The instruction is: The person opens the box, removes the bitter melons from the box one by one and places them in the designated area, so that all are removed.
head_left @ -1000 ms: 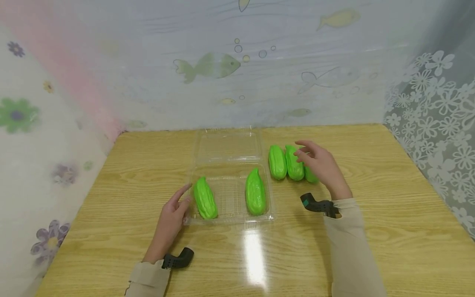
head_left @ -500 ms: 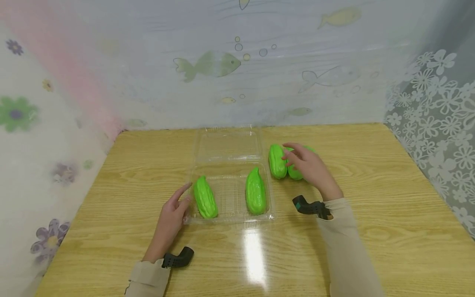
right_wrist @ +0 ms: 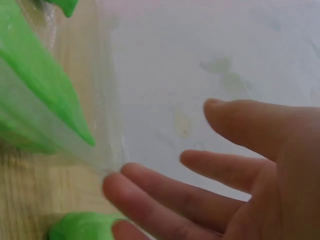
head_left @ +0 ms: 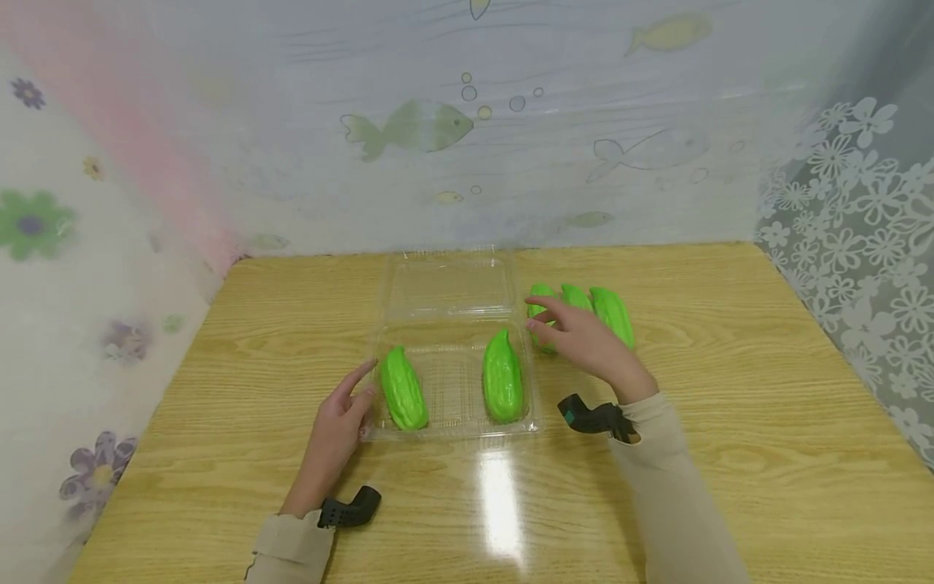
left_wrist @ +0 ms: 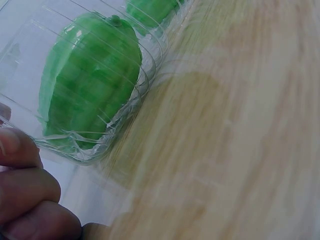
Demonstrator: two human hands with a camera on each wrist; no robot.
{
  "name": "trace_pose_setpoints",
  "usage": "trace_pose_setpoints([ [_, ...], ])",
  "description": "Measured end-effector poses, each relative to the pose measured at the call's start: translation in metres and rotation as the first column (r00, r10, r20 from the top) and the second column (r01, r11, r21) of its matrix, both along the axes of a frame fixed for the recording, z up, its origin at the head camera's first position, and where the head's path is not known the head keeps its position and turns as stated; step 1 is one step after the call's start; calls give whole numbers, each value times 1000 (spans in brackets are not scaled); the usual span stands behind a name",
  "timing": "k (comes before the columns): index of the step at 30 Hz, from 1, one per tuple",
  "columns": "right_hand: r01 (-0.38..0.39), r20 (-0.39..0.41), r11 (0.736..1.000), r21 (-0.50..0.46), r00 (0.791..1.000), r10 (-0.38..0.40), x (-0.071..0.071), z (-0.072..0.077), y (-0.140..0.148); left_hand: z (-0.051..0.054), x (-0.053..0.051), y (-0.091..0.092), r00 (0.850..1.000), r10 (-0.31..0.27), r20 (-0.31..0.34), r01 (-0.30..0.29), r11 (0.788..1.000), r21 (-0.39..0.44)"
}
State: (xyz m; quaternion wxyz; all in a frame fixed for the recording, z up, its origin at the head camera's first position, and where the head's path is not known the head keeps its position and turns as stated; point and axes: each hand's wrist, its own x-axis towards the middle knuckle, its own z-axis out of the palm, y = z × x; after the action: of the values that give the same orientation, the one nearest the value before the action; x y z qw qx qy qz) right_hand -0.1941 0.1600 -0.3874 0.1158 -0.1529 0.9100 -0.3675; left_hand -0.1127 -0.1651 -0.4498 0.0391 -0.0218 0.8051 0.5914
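Observation:
A clear plastic clamshell box (head_left: 454, 385) stands unfolded on the table. Inside it, one glossy green gourd-like vegetable (head_left: 404, 391) lies at the left and a second green gourd (head_left: 503, 380) at the right. At the box's left edge, my left hand (head_left: 336, 434) pinches the rim; the left wrist view shows its thumb (left_wrist: 15, 145) there. My right hand (head_left: 587, 345) hovers beside the box's right edge with spread fingers (right_wrist: 165, 195), holding nothing. It partly covers a row of three more green gourds (head_left: 614, 315) on the table.
The box's lid (head_left: 448, 288) lies folded back toward the wall. A patterned fish curtain (head_left: 423, 130) hangs behind the wooden table (head_left: 233, 405), with flowered sheets at both sides. Each wrist wears a black camera mount (head_left: 352, 508).
My right hand has moved left across the row of gourds toward the box, uncovering the rightmost gourd. The left hand and the box have stayed in place.

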Motion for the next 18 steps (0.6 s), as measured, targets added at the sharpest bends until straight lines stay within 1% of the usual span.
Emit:
trace_pose_setpoints([
  [5,-87,24,996,14,996,86,7,4,-9,1,-1,0,1000,-4,-11,4,1000,-2],
  [7,-104,27,994,21,994,103,9,5,-12,1,-1,0,1000,-5,-12,5,1000,-7],
  [12,-116,8,991,59,993,116,15,7,-21,0,-1,-1,1000,-3,-9,3,1000,-18],
  [18,-174,-8,973,154,984,177,21,7,-33,-1,0,-1,1000,-2,0,2,1000,-13],
])
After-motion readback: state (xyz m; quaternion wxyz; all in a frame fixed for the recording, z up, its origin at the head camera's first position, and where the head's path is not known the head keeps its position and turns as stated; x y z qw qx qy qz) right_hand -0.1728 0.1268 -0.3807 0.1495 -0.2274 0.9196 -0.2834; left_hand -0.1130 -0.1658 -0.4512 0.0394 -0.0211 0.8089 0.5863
